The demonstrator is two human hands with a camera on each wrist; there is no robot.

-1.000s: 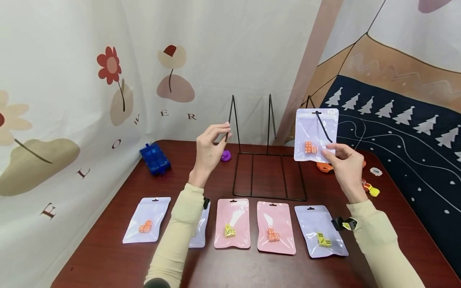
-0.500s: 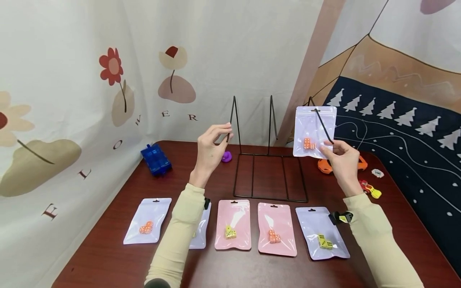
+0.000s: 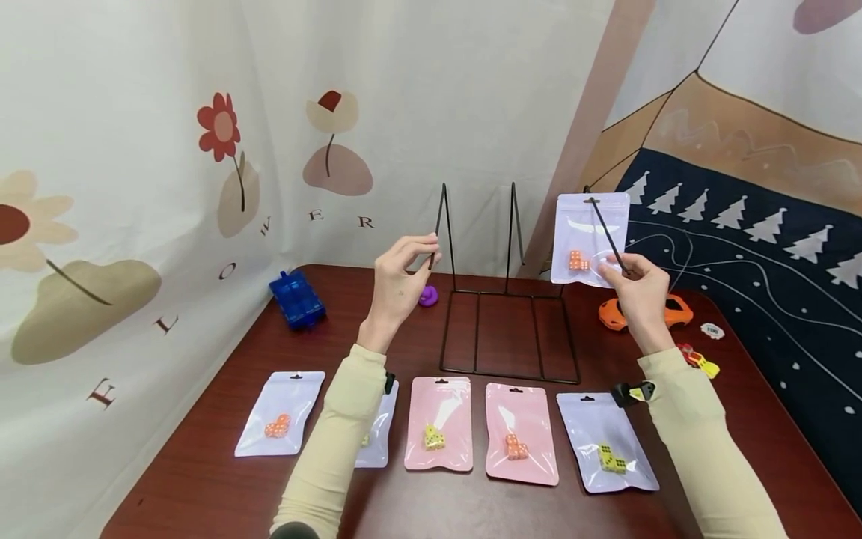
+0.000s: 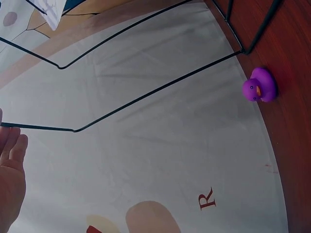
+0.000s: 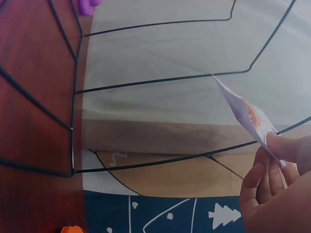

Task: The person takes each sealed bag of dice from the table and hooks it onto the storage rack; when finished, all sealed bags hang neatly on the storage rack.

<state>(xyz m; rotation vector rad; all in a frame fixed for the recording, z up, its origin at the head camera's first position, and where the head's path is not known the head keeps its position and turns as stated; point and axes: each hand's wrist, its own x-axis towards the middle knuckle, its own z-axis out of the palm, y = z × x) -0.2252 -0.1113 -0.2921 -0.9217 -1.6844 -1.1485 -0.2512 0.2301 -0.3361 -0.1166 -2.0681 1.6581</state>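
Note:
A black wire rack (image 3: 509,375) with upright prongs stands on the table. My left hand (image 3: 400,281) pinches the end of its left prong; in the left wrist view the fingertips (image 4: 17,141) sit on that wire. My right hand (image 3: 641,293) pinches the lower right side of a lavender zip bag (image 3: 587,228) holding orange dice. The right prong (image 3: 608,233) passes through the bag's hang hole and slopes down across its front to my fingers. In the right wrist view the bag (image 5: 240,114) appears nearly edge-on, between thumb and fingers.
Zip bags with dice lie in a row in front: lavender (image 3: 286,397), another lavender (image 3: 384,423) partly behind my left arm, pink (image 3: 441,408), pink (image 3: 518,412) and lavender (image 3: 592,419). Behind them are a blue toy (image 3: 297,299), a purple duck (image 3: 428,296) and an orange car (image 3: 613,314).
My right hand and the bag have risen slightly, and the bag's hole has moved further back up the right prong. The left hand keeps its pinch on the left prong.

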